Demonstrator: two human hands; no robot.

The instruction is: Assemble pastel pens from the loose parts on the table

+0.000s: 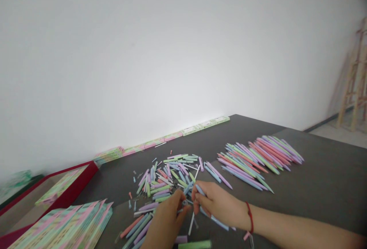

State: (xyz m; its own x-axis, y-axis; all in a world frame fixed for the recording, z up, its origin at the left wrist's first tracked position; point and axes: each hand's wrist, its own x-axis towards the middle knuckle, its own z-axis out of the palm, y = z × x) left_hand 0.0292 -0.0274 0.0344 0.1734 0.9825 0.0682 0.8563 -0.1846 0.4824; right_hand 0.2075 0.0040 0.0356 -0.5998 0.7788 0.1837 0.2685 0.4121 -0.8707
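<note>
Being pinched in the right hand, a blue pen barrel is being met by the left hand, fingers pressed together on a small part, above the desk beside loose pen parts.

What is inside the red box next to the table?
The red box holds a flat stack of pastel pink and green cards, lying tilted against its wall. Anything below that stack is covered, and the box's near end runs out of view.
</note>
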